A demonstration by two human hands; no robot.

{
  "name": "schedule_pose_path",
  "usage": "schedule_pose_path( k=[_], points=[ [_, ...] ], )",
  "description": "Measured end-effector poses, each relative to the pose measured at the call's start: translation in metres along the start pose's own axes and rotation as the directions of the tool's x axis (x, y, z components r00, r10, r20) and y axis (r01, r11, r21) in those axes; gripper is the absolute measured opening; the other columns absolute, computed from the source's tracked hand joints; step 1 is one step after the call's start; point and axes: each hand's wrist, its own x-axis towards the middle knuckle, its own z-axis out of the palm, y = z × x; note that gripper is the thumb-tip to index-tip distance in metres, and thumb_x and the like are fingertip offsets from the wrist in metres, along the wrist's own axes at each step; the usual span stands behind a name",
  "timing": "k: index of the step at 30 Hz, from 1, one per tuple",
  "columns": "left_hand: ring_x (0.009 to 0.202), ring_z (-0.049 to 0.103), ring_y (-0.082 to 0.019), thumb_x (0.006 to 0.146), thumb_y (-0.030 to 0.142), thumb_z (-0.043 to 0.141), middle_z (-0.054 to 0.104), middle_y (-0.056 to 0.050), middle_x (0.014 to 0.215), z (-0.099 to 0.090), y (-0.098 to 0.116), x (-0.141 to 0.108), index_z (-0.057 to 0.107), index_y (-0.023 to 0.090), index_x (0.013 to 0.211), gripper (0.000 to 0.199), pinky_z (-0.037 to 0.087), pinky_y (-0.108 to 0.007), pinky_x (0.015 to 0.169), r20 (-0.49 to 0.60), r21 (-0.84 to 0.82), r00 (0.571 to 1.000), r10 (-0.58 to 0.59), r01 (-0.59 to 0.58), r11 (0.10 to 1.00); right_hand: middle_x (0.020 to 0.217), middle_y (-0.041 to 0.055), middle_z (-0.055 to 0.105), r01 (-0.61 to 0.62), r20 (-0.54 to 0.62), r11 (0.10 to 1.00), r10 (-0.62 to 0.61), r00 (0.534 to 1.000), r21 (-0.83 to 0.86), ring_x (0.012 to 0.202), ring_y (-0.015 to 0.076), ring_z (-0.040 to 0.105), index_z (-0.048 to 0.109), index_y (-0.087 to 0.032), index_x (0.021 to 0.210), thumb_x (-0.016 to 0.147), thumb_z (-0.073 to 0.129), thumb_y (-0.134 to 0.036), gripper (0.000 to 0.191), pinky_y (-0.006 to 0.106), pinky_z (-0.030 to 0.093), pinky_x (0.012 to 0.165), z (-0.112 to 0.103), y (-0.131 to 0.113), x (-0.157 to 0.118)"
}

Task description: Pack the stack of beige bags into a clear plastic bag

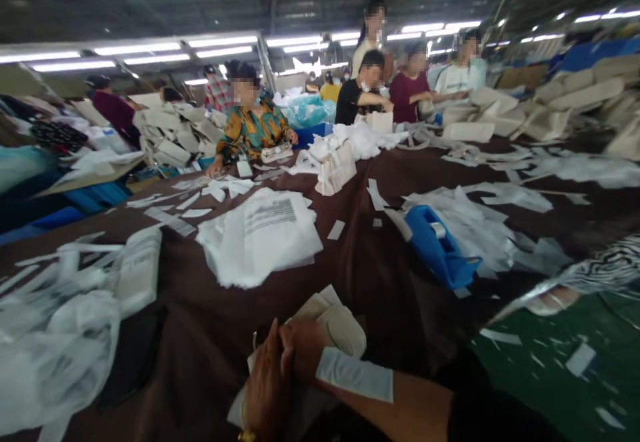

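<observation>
Left hand: at 6 o'clock, low in view, fingers pressed flat on the beige piece, touching the right hand.
Right hand: just at 1 o'clock of the left, curled over the near edge of the beige piece; whether gripping or only pressing, cannot tell.
Wrist: a pale strip laid across the right forearm.
Beige piece: folded, on the brown table, at 12 o'clock of both hands, touching them.
White bags: printed stack at 11 o'clock of the hands, well apart.
Tape dispenser: blue, at 2 o'clock, on the table among white scraps.
Clear plastic: crumpled heap at 9 o'clock, near the table edge.
Paper strips: scattered at 11 o'clock beyond the bags.
White stack: at 12 o'clock, far side of the table.
Co-workers: one in a patterned shirt at 11 o'clock, others at 1 o'clock, all at the far side.
Floor: green, at 3 o'clock, littered with white bits.
</observation>
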Motion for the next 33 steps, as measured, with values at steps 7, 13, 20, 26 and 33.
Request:
schedule_pose_path(
  k=[7,13,20,26,33],
  points=[
    [0.090,0.061,-0.028,0.095,0.042,0.016,0.063,-0.008,0.090,-0.015,0.028,0.008,0.051,0.020,0.103,0.043,0.044,-0.043,0.080,0.418,0.305,0.862,-0.287,0.164,0.938,0.106,0.0049,0.059,0.020,-0.330,0.977,0.052,0.942,0.211,0.102,0.0144,0.054,0.058,-0.021,0.107,0.088,0.043,-0.012,0.026,0.028,0.047,0.087,-0.089,0.014,-0.063],
    [0.094,0.058,-0.031,0.095,0.042,0.016,0.061,-0.010,0.098,-0.022,0.036,0.023,0.048,0.020,0.115,0.043,0.042,-0.044,0.079,0.464,0.370,0.802,-0.376,0.210,0.905,0.087,0.0021,0.064,-0.438,0.168,0.853,0.406,0.898,0.283,0.083,0.0121,0.059,0.071,-0.019,0.087,0.076,0.050,-0.003,0.029,0.021,0.045,0.074,-0.125,0.073,-0.051],
    [0.095,0.054,-0.026,0.095,0.032,0.028,0.059,-0.007,0.098,-0.018,0.044,0.026,0.051,0.020,0.113,0.032,0.041,-0.041,0.084,0.438,0.374,0.860,-0.263,0.093,0.923,0.075,0.0035,0.068,-0.505,0.466,0.835,0.365,0.806,0.219,0.072,0.0193,0.062,0.071,-0.016,0.068,0.066,0.049,-0.012,0.023,0.025,0.042,0.064,-0.122,0.078,-0.035],
    [0.089,0.050,-0.023,0.094,0.026,0.026,0.055,-0.005,0.091,-0.004,0.058,0.027,0.051,0.018,0.088,0.027,0.037,-0.040,0.084,0.328,0.277,0.921,-0.210,0.119,0.954,0.087,0.0068,0.069,-0.681,0.589,0.704,0.468,0.659,0.202,0.084,0.0263,0.062,0.071,-0.013,0.078,0.069,0.044,-0.037,0.037,0.032,0.046,0.075,-0.131,0.070,-0.037],
    [0.086,0.051,-0.023,0.094,0.029,0.028,0.055,-0.005,0.088,-0.003,0.065,0.027,0.050,0.018,0.087,0.025,0.037,-0.039,0.081,0.322,0.268,0.922,-0.216,0.130,0.954,0.106,0.0078,0.064,-0.401,0.288,0.915,0.396,0.872,-0.043,0.101,0.0209,0.058,0.063,-0.017,0.107,0.089,0.033,-0.047,0.046,0.035,0.043,0.092,-0.155,0.037,-0.011]
  ],
)
